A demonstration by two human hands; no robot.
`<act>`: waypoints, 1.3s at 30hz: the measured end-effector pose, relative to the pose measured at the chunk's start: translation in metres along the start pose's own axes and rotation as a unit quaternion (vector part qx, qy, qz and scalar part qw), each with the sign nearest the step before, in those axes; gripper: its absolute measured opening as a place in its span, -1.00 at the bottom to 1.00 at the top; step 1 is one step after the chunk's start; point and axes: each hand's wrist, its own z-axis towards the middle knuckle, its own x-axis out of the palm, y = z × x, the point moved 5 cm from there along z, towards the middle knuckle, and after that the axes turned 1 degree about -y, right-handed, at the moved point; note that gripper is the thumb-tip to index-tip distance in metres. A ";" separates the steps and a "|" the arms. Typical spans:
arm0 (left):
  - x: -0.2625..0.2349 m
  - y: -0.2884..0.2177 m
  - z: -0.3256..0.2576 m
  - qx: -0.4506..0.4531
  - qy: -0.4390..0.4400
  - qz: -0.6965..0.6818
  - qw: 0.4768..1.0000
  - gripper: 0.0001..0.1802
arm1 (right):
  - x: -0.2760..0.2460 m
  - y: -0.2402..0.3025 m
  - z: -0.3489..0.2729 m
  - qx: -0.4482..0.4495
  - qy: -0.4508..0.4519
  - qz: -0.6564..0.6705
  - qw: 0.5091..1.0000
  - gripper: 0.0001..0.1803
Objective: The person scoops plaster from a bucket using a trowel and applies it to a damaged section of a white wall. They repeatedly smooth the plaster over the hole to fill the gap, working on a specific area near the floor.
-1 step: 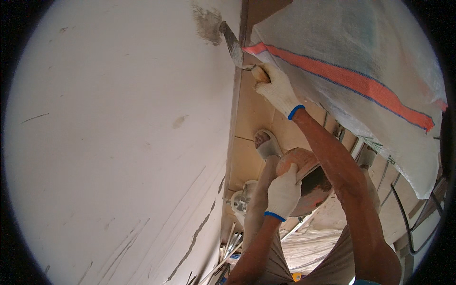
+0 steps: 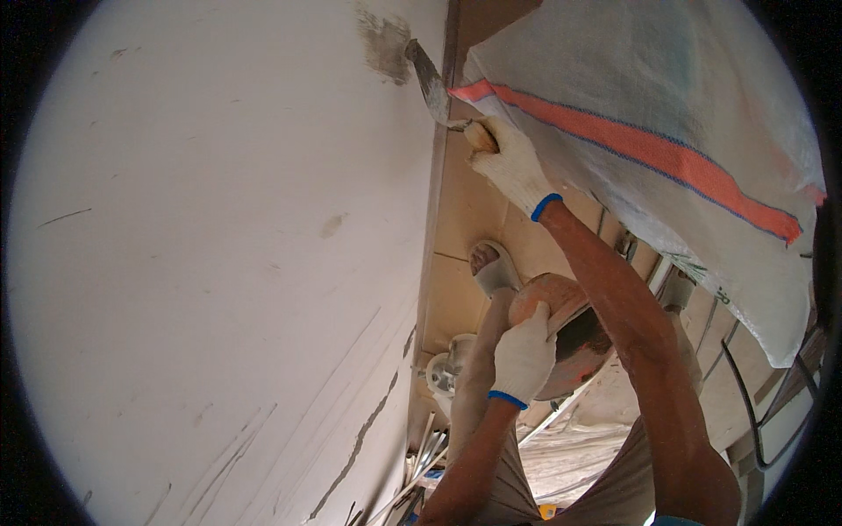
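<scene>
My right hand [image 2: 511,162], in a white knit glove with a blue cuff, grips the wooden handle of a trowel [image 2: 430,86]. The trowel's smeared metal blade points up and left, its tip at the right edge of a grey mortar patch [image 2: 383,46] on the white wall [image 2: 219,219]. Lower down, my gloved left hand [image 2: 524,358] holds a reddish, stained bowl [image 2: 548,289] by its rim, thumb on top. The bowl's inside looks dark, and my right forearm hides part of it.
A large white woven sack [image 2: 631,96] with an orange stripe fills the upper right. My sandalled foot [image 2: 494,265] stands on tan floor tiles beside the wall. A dark cable [image 2: 752,416] loops at right; thin rods [image 2: 425,456] lie at the bottom. A long crack [image 2: 361,434] marks the wall.
</scene>
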 end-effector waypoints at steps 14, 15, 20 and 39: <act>-0.004 0.001 0.004 0.055 -0.019 0.027 0.998 -0.44 | 0.006 0.007 0.012 -0.031 -0.055 -0.027 0.998 -0.56; -0.004 0.002 0.004 0.055 -0.017 0.025 0.998 -0.44 | 0.009 0.008 0.013 -0.034 -0.058 -0.033 0.997 -0.54; -0.005 0.001 0.005 0.059 -0.010 0.026 0.998 -0.43 | 0.014 0.008 0.017 -0.028 -0.066 -0.053 0.996 -0.65; -0.006 0.010 0.010 0.062 -0.021 0.033 0.997 -0.54 | 0.060 0.036 -0.011 -0.039 -0.008 -0.201 0.979 -0.59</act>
